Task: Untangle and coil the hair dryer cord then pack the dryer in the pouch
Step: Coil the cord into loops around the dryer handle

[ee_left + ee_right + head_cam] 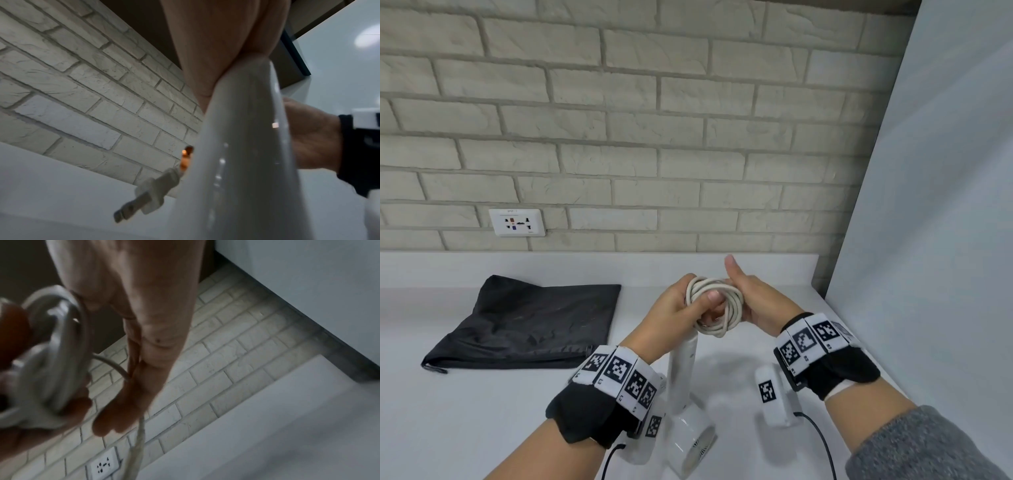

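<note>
- Behind everything runs a pale brick wall (619, 120) with one wall socket (517, 223) set low in it; below lies a white counter (482, 411), and a plain white panel (945, 205) closes off the right side.
- Most of the cord (717, 306) is wound into a round bundle of several loops held up above the counter, so the untangling looks done and the coiling close to done; a loose stretch shows in the right wrist view, and the plug (148, 193) hangs free in the left wrist view, so I judge the tail is not yet tucked in.
- Left hand (681, 308) is curled round the near side of the coil, thumb across the loops; right hand (753, 298) cups the far side with its thumb raised, and in the right wrist view its fingers (115, 421) lie pressed together along a strand of cord.
- One hair dryer (685, 404) hangs below the coil, handle up, head low near the counter; whether it touches I cannot tell.
- One black pouch (534, 325) lies flat on the counter, left of the hands and well apart; packing has not begun.
- Count: one dryer, one cord with one plug, one pouch, one socket, two hands.
</note>
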### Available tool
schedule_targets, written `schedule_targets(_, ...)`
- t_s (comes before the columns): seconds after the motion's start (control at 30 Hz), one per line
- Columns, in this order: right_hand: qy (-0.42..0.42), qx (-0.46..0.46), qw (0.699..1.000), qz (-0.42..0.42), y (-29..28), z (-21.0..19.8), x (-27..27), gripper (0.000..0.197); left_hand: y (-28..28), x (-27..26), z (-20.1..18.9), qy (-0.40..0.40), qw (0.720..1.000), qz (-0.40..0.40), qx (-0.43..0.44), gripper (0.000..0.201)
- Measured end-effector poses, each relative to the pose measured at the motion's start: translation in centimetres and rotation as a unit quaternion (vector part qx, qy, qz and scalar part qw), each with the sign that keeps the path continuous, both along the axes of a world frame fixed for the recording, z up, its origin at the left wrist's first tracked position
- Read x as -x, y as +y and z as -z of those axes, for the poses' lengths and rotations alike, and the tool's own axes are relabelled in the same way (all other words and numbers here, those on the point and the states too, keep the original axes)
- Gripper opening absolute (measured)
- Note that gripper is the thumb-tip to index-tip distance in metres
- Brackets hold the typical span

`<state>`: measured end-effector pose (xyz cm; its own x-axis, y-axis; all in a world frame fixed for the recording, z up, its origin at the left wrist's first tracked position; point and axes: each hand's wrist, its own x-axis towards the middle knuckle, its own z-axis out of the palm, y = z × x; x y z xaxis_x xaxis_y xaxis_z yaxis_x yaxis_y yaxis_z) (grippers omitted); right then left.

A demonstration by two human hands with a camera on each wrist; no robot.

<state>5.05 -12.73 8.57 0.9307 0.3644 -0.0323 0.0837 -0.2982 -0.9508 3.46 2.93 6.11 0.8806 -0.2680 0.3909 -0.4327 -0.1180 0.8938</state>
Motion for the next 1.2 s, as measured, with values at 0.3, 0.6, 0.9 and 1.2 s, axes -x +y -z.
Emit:
schedule_targets(0.3, -0.095, -0.002, 0.994, 0.045, -0.1, 3.6, 0.4, 0.022, -0.5, -0.5, 0.3, 0.004, 0.999, -0.045, 0.007, 0.015)
schedule_targets(0.6, -0.188, -0.118, 0.962, 0.156, 1.5, 4.0, 1.9, 0.014, -0.7, -0.8, 0.1, 0.011, 0.995, -0.092, 0.046, 0.003)
schedule_targets(0.9, -0.108, -0.237, 0.96, 0.103, 0.5, 3.0, 2.2, 0.009, -1.0, -0.4, -0.4, 0.103, 0.991, -0.012, 0.08, 0.022)
schedule_targets(1.2, -0.364, -0.076, 0.895, 0.245, 1.3, 3.0, 2.4, 0.027, -1.2, -0.4, -0.3, 0.086, 0.99, -0.051, 0.098, 0.023)
